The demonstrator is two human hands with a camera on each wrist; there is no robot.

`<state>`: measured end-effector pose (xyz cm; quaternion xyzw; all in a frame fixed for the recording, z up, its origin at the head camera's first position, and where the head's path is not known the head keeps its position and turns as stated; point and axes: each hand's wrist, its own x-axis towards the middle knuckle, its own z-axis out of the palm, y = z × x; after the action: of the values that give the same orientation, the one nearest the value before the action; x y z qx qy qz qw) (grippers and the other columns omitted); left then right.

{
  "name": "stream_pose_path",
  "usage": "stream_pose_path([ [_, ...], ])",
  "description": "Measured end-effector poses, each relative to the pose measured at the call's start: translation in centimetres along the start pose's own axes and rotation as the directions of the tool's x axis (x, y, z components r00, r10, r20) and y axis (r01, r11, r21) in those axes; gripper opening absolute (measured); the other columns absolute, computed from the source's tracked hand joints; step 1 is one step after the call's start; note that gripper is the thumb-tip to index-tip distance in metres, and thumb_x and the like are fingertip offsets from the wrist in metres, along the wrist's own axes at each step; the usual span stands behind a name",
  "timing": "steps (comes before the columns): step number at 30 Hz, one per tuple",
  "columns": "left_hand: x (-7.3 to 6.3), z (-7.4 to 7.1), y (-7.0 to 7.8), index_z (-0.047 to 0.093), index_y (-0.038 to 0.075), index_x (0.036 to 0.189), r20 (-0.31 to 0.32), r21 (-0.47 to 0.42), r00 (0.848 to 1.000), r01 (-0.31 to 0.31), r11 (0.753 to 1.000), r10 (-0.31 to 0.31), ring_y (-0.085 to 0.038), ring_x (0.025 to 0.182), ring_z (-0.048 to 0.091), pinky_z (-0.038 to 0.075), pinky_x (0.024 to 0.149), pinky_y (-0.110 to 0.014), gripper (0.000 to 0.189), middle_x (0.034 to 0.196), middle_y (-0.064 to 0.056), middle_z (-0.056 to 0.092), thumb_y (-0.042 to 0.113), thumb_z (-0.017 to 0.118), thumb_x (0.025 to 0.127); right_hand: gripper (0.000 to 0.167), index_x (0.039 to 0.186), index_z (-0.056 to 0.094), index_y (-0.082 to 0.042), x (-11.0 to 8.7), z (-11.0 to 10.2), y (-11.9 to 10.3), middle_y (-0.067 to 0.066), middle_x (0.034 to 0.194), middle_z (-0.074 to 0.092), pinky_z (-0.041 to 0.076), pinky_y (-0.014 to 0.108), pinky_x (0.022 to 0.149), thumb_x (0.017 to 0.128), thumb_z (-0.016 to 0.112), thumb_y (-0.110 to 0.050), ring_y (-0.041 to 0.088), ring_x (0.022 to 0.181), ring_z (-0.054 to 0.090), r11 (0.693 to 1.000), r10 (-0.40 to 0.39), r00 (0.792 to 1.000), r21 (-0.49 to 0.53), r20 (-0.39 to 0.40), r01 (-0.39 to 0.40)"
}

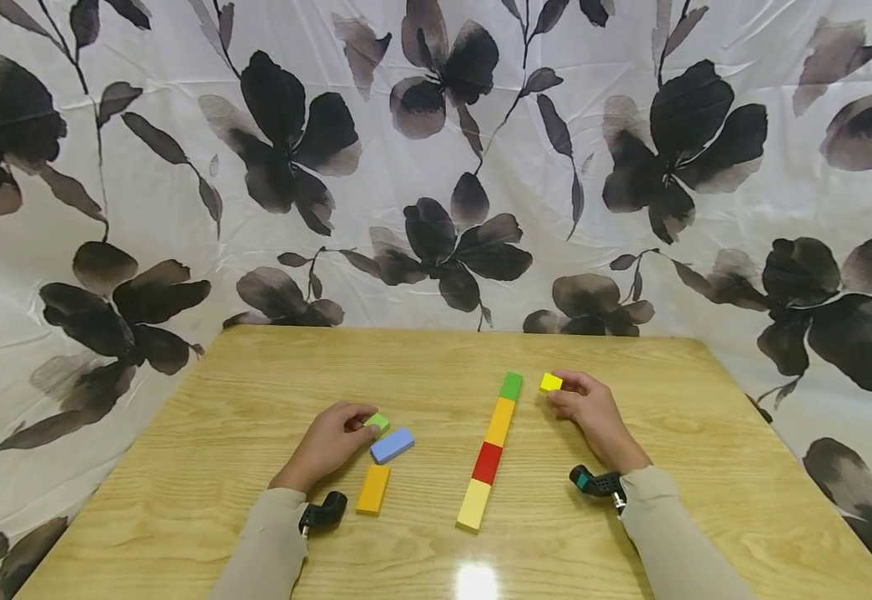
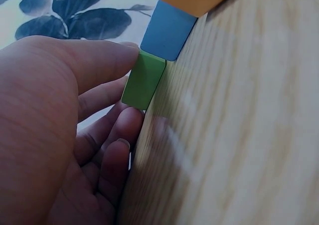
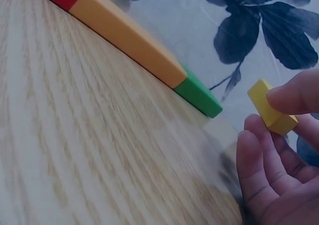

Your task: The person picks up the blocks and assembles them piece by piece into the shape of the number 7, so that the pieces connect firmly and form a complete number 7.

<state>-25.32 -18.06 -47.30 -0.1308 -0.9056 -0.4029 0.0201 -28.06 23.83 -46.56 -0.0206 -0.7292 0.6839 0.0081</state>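
My left hand (image 1: 335,440) pinches a light green block (image 1: 379,422) between thumb and fingers, low at the tabletop. Against that block lies a blue block (image 1: 393,446), and nearer to me is an orange block (image 1: 373,489). On the right, my right hand (image 1: 590,410) pinches a small yellow block (image 1: 551,382), which the right wrist view shows held above the table. Left of it runs a straight row of blocks: a green block (image 1: 511,386) at the far end, then a yellow-orange block (image 1: 499,422), a red block (image 1: 488,463) and a pale yellow block (image 1: 473,506).
The blocks lie on a wooden table (image 1: 256,375) with light grain. Behind it and at both sides hangs a white cloth (image 1: 376,175) printed with dark flowers. Each wrist carries a small black camera, like the left wrist camera (image 1: 325,512).
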Motion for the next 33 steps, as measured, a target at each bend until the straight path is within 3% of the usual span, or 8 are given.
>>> stream_pose_path([
  [19, -0.1, 0.2, 0.0, 0.068, 0.009, 0.129, 0.003, -0.01, 1.0, 0.001, 1.0, -0.001, -0.014, 0.093, 0.057, 0.049, 0.085, -0.038, 0.035, 0.112, -0.001, 0.064, 0.018, 0.071, 0.095, 0.051, 0.143, 0.053, 0.002, 2.9, 1.1, 0.2, 0.02, 0.123, 0.059, 0.057, 0.027, 0.076, 0.095, 0.067, -0.005, 0.021, 0.093, 0.065, 0.996, 0.005, 1.0, -0.086, -0.015, -0.006],
  [26, -0.1, 0.2, 0.0, 0.068, 0.01, 0.129, -0.002, -0.017, 1.0, 0.022, 1.0, -0.022, -0.014, 0.094, 0.057, 0.049, 0.086, -0.038, 0.036, 0.11, 0.001, 0.064, 0.019, 0.072, 0.095, 0.05, 0.143, 0.053, 0.001, 3.8, 1.6, 0.1, 0.022, 0.132, 0.057, 0.057, 0.028, 0.077, 0.095, 0.066, -0.005, 0.015, 0.093, 0.065, 0.993, -0.01, 1.0, -0.119, -0.01, 0.009],
  [33, -0.1, 0.1, -0.1, 0.069, 0.01, 0.128, -0.007, -0.017, 1.0, 0.024, 1.0, -0.024, -0.013, 0.093, 0.058, 0.049, 0.086, -0.038, 0.035, 0.11, 0.001, 0.064, 0.02, 0.072, 0.095, 0.05, 0.144, 0.051, 0.002, 4.6, 2.2, -0.3, 0.025, 0.132, 0.057, 0.057, 0.03, 0.081, 0.097, 0.065, -0.006, 0.026, 0.103, 0.065, 0.986, -0.016, 1.0, -0.166, 0.01, 0.018],
])
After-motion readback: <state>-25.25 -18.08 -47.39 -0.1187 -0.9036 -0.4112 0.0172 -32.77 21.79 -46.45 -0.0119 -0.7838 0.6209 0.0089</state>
